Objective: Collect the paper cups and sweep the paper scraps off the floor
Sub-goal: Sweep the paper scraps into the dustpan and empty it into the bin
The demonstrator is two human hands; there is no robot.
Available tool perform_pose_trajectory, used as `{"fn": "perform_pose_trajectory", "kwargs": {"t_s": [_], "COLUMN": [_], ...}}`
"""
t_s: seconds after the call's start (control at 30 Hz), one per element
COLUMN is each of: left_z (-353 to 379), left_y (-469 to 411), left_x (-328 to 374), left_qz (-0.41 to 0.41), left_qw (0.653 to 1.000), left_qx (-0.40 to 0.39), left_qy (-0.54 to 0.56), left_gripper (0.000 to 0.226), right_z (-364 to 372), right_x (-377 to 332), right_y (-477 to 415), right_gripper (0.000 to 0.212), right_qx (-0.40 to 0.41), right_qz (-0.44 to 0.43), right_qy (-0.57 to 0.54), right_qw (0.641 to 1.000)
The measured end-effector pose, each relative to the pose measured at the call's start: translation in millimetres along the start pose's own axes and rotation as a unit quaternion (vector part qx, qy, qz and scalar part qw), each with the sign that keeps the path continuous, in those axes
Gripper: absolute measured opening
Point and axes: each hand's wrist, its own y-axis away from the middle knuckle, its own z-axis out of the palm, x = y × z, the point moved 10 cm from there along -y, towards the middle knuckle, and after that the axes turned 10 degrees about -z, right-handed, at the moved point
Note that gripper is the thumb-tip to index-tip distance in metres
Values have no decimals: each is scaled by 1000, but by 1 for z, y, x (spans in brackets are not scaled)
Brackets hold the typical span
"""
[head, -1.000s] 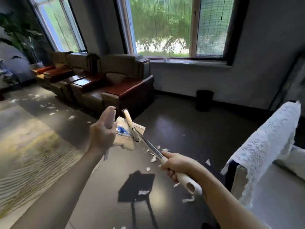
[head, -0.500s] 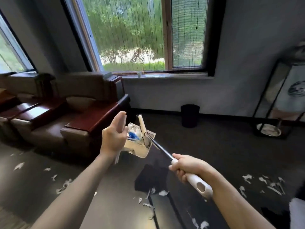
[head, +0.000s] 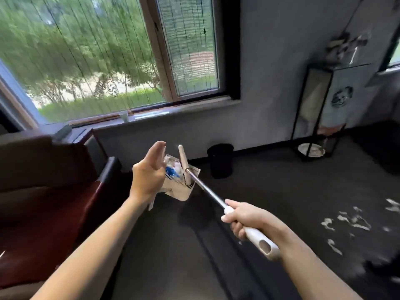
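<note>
My right hand (head: pixel 244 219) grips the white handle of a long metal rod (head: pixel 207 189) that runs up to a beige dustpan (head: pixel 181 189) held above the floor. The pan holds white scraps and something blue and white. My left hand (head: pixel 149 176) is beside the pan with the thumb up, its fingers curled round a pale handle whose end (head: pixel 151 205) sticks out below the wrist. Paper scraps (head: pixel 346 220) lie on the dark floor at the right. A paper cup (head: pixel 124 116) stands on the window sill.
A black waste bin (head: pixel 220 160) stands against the wall just beyond the dustpan. A dark red and brown armchair (head: pixel 54 191) fills the left side. A black metal stand (head: pixel 311 118) is at the right wall. The view is motion-blurred.
The view has swung to the right and closer to the wall; the bin and window look nearer. Both hands keep their holds, and the dustpan stays between them.
</note>
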Motion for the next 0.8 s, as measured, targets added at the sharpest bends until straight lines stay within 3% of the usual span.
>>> {"fn": "perform_pose_trajectory", "kwargs": {"t_s": [0.23,0.4,0.53,0.73,0.8], "left_z": [14,50,95,175,206], "left_y": [-157,-262,-328,-386,-403], "left_x": [-45,-65,-76,-96,-114], "left_qz": [43,104,134,178,184], "left_qw": [996,987,970,936,912], "left_qx": [-53,-42,-97,-201,-251], "left_qy": [-54,-117,-180,-227,-268], "left_gripper": [55,57,63,52,55], "right_z": [-1,-36,-63,-109,-124], "right_x": [-54,-90,-115,-132,-133], "right_y": [-124,-222,-286,-350,-371], "right_gripper": [72,71,73,75,74], "right_qx": [57,69,77,117,130], "right_qz": [10,8,13,36,44], "right_qy": [-13,-35,-64,-134,-167], "right_qw": [998,997,995,983,976]}}
